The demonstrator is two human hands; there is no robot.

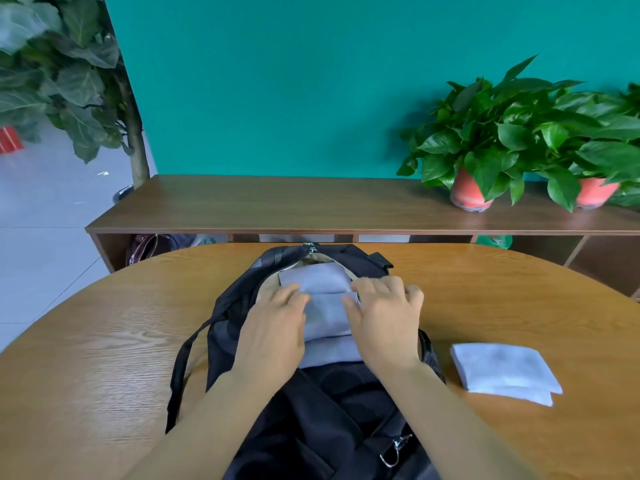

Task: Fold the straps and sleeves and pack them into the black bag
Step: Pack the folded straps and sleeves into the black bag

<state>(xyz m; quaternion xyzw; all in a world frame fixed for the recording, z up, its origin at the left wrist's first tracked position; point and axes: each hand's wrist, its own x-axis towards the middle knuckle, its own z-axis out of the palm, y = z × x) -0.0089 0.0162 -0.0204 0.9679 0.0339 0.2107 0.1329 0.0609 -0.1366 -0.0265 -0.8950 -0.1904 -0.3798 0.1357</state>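
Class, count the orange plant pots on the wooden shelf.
2. Left pot on the shelf; right pot beside it, near the frame's edge. Leaves may hide more.

- No text, brand, number or sign can be read anywhere (the black bag (332,414) and the folded pale cloth (502,368) show only plain surfaces).

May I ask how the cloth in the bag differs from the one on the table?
The grey cloth sits in the black bag under the left hand and right hand; the white cloth lies untouched on the table. Grey looks darker than white. Both are folded.
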